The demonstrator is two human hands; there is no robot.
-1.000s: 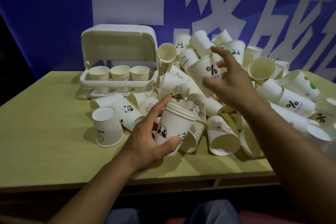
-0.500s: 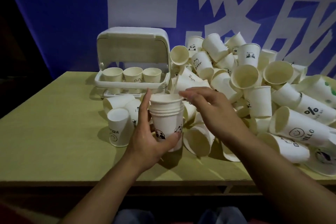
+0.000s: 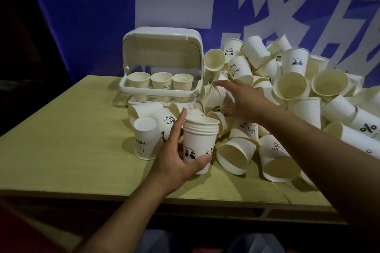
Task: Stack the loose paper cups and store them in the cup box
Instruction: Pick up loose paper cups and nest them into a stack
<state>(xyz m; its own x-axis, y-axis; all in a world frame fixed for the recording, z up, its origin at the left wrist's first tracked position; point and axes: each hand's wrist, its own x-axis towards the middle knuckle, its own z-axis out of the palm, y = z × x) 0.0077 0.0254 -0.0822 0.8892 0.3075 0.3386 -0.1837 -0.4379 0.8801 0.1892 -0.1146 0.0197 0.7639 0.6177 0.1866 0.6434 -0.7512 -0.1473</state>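
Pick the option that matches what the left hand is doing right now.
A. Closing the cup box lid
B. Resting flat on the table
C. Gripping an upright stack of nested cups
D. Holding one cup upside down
C: the left hand grips the upright stack of nested cups, several rims showing at its top.

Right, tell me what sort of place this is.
Probably a staged work table, not a kitchen: a blue banner with large white characters behind a plain wooden table heaped with loose paper cups.

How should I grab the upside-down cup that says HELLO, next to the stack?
Probably take the upside-down HELLO cup round its side wall, coming from the left or from above. It stands apart on its rim with its flat bottom up, and its left side faces bare table. The left hand and panda-print stack crowd its right.
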